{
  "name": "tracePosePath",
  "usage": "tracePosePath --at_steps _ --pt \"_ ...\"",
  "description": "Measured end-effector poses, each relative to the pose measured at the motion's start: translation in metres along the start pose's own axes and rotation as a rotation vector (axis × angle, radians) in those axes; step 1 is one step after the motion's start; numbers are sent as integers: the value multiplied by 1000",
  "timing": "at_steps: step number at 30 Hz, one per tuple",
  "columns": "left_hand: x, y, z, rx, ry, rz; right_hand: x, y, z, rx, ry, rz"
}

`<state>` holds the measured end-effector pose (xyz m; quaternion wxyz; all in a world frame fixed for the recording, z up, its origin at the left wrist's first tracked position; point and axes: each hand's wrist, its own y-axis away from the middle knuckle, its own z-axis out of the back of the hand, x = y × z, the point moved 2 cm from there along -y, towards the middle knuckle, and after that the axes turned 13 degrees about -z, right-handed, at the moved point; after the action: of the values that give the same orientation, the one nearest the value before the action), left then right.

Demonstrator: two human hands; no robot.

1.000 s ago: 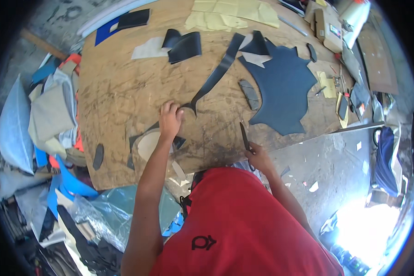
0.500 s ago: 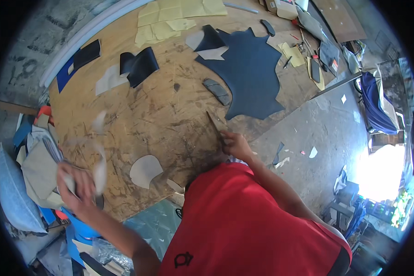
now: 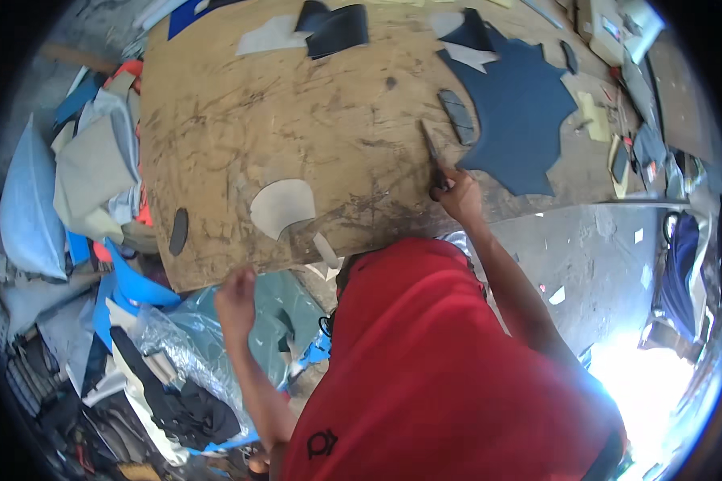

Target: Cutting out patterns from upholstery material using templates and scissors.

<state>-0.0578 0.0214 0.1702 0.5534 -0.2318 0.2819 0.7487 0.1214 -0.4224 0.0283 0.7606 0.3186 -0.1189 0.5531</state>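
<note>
My right hand (image 3: 460,195) is closed around the dark handles of a pair of scissors (image 3: 431,148) near the table's front edge, blades pointing away from me. Just beyond the blades lies a dark grey oblong block (image 3: 457,117), beside a large dark blue-grey hide-shaped sheet (image 3: 521,112). My left hand (image 3: 236,298) is at the front left edge of the table; motion blurs its fingers, and no scrap shows in it. Between the hands lie a pale rounded piece (image 3: 283,207) and a small pale strip (image 3: 326,251) at the edge.
Black folded material (image 3: 337,32) lies at the far side of the worn wooden table (image 3: 353,128). Another dark block (image 3: 179,231) is at its left edge. Fabric piles (image 3: 96,172) and plastic sheeting (image 3: 273,313) crowd the left. Paper bits (image 3: 557,296) litter the floor at right.
My left hand has moved right and toward me from the fabric pile; the pale strips that were in and beside it no longer show there. My right hand still holds the scissors. The view has shifted.
</note>
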Motion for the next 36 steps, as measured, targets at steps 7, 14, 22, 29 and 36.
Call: tracePosePath --at_steps 7,14,22,29,36 --pt "126 -104 -91 -274 -613 -230 -4 25 -23 -74 146 -23" --pt "108 -146 -93 -179 -567 -33 12 -13 -3 55 330 42" --pt "-100 -193 -112 769 -27 -394 -4 25 86 91 -262 132" --pt "-364 -184 -213 1242 120 -693 -62 17 142 561 -1173 351" --pt "-526 -179 -357 1174 -181 -801 -175 -40 244 666 -1494 181"
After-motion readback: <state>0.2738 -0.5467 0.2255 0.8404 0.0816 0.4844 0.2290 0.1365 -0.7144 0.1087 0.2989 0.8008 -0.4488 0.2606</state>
